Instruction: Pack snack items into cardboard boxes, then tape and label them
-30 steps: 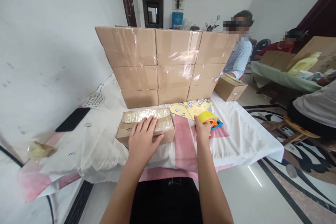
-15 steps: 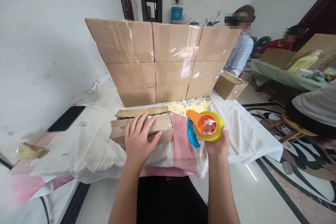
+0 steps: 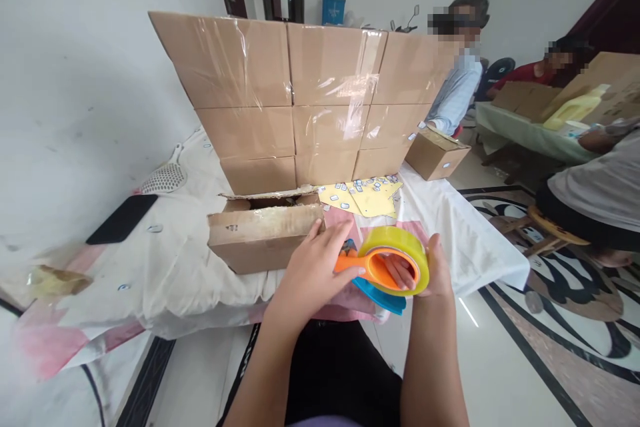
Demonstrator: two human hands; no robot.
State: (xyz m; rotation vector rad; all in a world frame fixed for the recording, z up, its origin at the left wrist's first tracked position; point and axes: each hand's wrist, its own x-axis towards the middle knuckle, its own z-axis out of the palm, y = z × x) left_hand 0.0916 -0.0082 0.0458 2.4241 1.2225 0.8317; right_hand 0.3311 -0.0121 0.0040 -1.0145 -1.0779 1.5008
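Observation:
My right hand (image 3: 434,273) holds a tape dispenser (image 3: 387,270) with an orange hub and a blue part, carrying a roll of yellowish clear tape (image 3: 395,238). The fingers of that hand reach through the hub, and the thumb lies along the roll's outer side. My left hand (image 3: 320,260) is at the dispenser's narrow orange end, with that end between thumb and fingers. Just left of it, a small cardboard box (image 3: 265,240) sits on the cloth with its top flaps parted. The box's inside is dark and mostly hidden.
A wall of taped cardboard boxes (image 3: 325,80) stands behind. Yellow printed paper (image 3: 367,197) lies before it. Another box (image 3: 435,153) is at the right edge, near a person in a light blue shirt (image 3: 453,97). A black phone-like slab (image 3: 123,219) and white strainer (image 3: 165,177) lie left.
My left hand has left the small box and moved right to the dispenser. The box's flaps have come apart. The dispenser has turned and come lower, closer to me.

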